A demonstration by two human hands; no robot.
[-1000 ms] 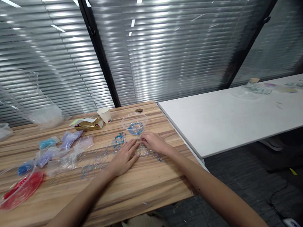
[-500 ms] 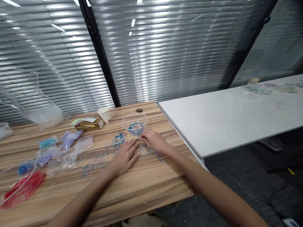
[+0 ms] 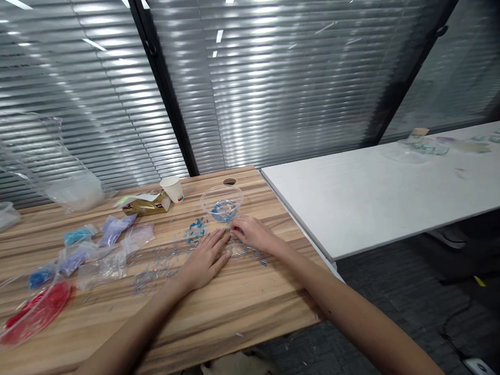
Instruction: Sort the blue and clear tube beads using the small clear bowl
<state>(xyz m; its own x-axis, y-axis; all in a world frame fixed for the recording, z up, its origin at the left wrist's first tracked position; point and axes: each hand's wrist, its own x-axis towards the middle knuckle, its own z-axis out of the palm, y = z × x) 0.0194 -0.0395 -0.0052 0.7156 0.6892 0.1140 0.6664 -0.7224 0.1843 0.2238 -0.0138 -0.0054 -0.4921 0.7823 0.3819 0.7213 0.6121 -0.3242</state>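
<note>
My left hand [image 3: 204, 258] lies flat on the wooden table [image 3: 221, 314], fingers stretched out over scattered clear beads [image 3: 158, 267]. Just right of it, my right hand [image 3: 254, 233] rests with its fingers curled down and pinched on the beads near the table's right side; what it pinches is too small to make out. A clear plastic bowl [image 3: 222, 202] with blue beads stands just beyond the right hand's fingertips. A small heap of blue beads [image 3: 197, 230] lies left of the bowl.
Small bags of blue and purple beads [image 3: 112, 229] lie at the left, with a red bag [image 3: 37, 312] near the front left. A paper cup [image 3: 173, 189] and a gold packet [image 3: 146, 204] stand at the back. A white table [image 3: 377, 194] adjoins on the right.
The right hand's fingers have shifted slightly toward the bowl. The left hand has stayed flat in place.
</note>
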